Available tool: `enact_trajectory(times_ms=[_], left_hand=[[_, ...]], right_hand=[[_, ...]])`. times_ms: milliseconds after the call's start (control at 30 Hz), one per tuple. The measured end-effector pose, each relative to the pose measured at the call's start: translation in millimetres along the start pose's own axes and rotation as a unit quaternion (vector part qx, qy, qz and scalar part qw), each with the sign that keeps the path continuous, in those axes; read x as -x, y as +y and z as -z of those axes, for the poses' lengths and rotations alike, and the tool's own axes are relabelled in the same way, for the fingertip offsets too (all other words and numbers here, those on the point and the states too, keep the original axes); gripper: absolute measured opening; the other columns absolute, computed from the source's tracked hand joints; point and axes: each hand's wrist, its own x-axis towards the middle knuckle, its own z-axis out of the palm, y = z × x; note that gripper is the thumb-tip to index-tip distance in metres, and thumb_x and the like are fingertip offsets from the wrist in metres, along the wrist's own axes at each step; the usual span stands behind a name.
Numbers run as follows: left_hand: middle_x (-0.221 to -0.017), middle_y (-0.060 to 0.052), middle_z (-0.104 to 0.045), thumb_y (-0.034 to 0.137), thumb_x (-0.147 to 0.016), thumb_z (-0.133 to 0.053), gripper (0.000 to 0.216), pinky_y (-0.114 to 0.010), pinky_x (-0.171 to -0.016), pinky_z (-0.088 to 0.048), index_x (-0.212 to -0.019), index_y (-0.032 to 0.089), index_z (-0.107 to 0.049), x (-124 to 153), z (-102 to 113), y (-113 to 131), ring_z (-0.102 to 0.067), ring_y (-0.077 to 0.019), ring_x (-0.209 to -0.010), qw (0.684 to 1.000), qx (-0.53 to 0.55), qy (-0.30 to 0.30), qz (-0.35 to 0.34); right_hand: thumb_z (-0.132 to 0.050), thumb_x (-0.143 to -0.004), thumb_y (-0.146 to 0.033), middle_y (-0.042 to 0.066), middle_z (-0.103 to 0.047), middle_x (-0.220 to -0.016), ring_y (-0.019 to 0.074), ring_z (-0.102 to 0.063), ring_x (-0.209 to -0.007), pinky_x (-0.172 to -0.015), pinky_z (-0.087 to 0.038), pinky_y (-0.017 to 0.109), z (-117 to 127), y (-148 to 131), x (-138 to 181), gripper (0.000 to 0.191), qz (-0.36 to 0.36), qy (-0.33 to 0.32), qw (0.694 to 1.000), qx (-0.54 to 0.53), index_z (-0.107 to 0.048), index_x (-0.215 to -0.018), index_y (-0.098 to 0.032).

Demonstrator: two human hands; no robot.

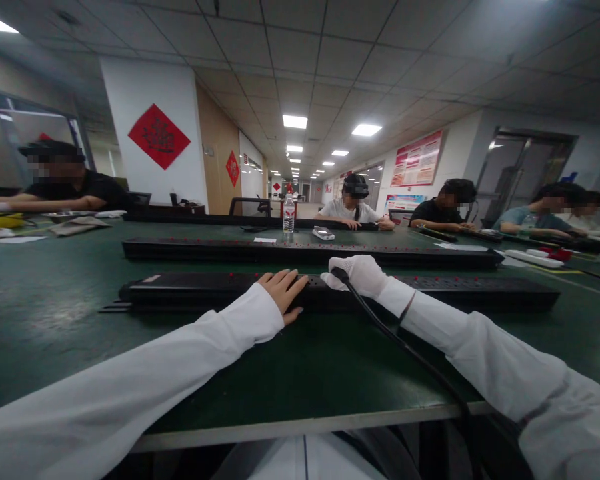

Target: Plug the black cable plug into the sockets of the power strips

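Observation:
A long black power strip (180, 291) with red buttons or lights along its top lies crosswise on the green table in front of me. Bare, with fingers spread, my left hand (284, 292) rests flat on the strip near its middle. Just to the right, my right hand (364, 275) wears a white glove and grips a black plug (339, 273). From that plug a black cable (380, 325) runs down over the table's front edge. The plug is close over the strip's sockets; my fingers hide whether it sits in one.
A second black strip (205, 251) lies parallel behind the first. Beyond it stand a water bottle (289, 215) and a small white device (323, 233). Several people work around the table, one person (354, 203) straight across. Tan cloth (77, 227) lies on the left.

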Motion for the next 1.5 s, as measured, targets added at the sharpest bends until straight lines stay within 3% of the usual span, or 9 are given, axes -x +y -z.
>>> enact_trajectory(times_ms=[367,1100,1500], left_hand=[[-0.133,-0.011,-0.039,0.038,-0.075,-0.052,0.063,-0.043,-0.091,-0.035,-0.132,0.020,-0.033,-2.3,-3.2,3.3,-0.040,-0.0300,-0.117,0.999,0.011,0.011,-0.031],[-0.133,-0.009,-0.041,0.039,-0.078,-0.049,0.057,-0.042,-0.088,-0.036,-0.131,0.022,-0.034,-10.7,-7.6,-3.1,-0.041,-0.0286,-0.115,1.000,-0.002,-0.002,-0.031],[-0.134,-0.014,-0.038,0.034,-0.073,-0.053,0.065,-0.042,-0.092,-0.034,-0.131,0.015,-0.033,-5.7,-15.9,-3.9,-0.038,-0.0292,-0.119,0.999,0.011,0.024,-0.032]], right_hand=[[-0.039,-0.078,-0.051,-0.002,-0.054,-0.051,0.0094,-0.047,-0.047,-0.049,-0.022,0.021,3.7,46.9,24.3,0.036,0.017,0.017,0.999,0.033,-0.054,-0.063,-0.022],[-0.037,-0.080,-0.050,-0.001,-0.058,-0.054,0.0107,-0.053,-0.053,-0.052,-0.027,0.021,0.6,41.9,25.8,0.036,-0.024,0.043,0.999,0.000,-0.057,-0.068,-0.023],[-0.039,-0.079,-0.048,-0.001,-0.058,-0.055,0.0105,-0.052,-0.053,-0.052,-0.027,0.020,-0.5,43.1,24.1,0.033,-0.027,0.042,0.999,-0.007,-0.058,-0.068,-0.024]])
